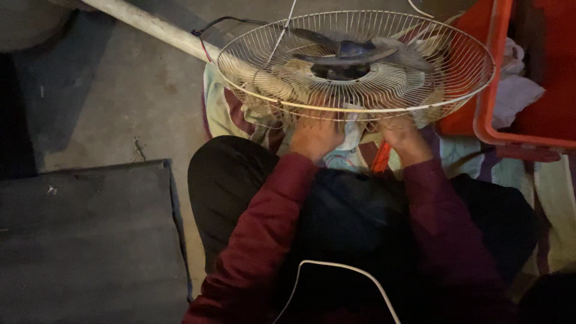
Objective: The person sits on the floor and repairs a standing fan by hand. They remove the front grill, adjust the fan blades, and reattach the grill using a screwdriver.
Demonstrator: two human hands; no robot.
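The person sits low on the floor, knees apart in dark trousers, with a round white wire fan guard (360,66) resting flat across the lap and cloth in front of them. Inside the guard sit dark grey plastic fan blades (354,54) around a black hub. The left hand (316,133) reaches under the near rim of the guard, fingers tucked out of sight beneath the wire, so I cannot tell whether it grips anything or only presses there. The right hand (403,133) does the same just beside it, its fingers also hidden under the rim; a thin red-orange stick-like object (380,157) stands close by its wrist, touching or held I cannot say. Both arms wear maroon sleeves. Under the guard lies a crumpled pale patterned cloth (223,111). To the right stands an orange plastic crate (487,90) with white rags in it. A pale round pole (157,29) slants across the grey concrete floor behind, and a dark flat mat (90,234) lies to the left.
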